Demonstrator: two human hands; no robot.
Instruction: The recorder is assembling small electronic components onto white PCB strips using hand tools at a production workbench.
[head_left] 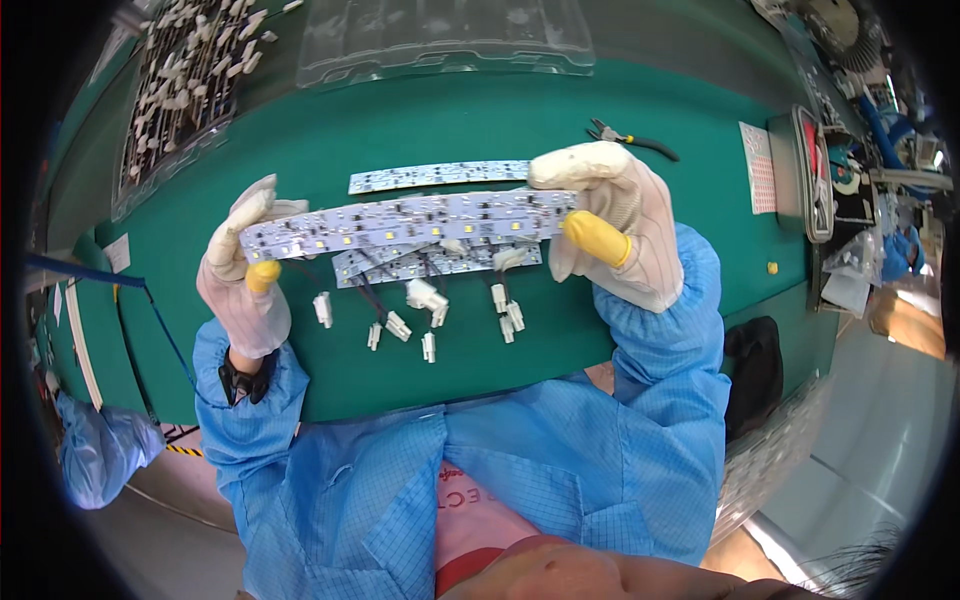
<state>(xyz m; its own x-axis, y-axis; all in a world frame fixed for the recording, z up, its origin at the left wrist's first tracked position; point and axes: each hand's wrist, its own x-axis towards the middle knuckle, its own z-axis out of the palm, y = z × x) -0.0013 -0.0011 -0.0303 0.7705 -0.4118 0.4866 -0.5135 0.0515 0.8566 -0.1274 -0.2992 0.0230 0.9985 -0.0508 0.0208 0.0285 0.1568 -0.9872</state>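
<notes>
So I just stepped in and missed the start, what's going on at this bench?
A person in a blue coat and white gloves holds a bundle of long white LED strip boards above a green table, the left hand gripping one end and the right hand the other. Short wires with white connectors dangle below. Another strip board lies on the table behind, with pliers farther right.

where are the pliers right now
In the head view the pliers lie on the green table at upper right, just beyond the gloved right hand and left of a small printed sheet.
</notes>
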